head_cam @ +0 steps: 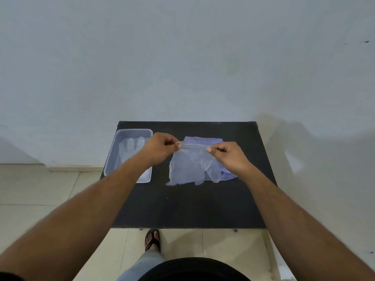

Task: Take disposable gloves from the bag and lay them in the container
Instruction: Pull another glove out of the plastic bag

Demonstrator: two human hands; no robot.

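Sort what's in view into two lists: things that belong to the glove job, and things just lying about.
Belongs to the job:
- zip bag, its top pinched by the left hand and right hand
- gloves in the bag
- clear container, far left of the table
- glove in the container

Just there:
- black table
- sandalled foot on the floor

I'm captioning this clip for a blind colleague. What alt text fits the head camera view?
Both hands, left hand and right hand, pinch the top edge of a clear plastic bag of disposable gloves above a black table. To the left, a clear container already holds a glove. A pale wall fills the background.
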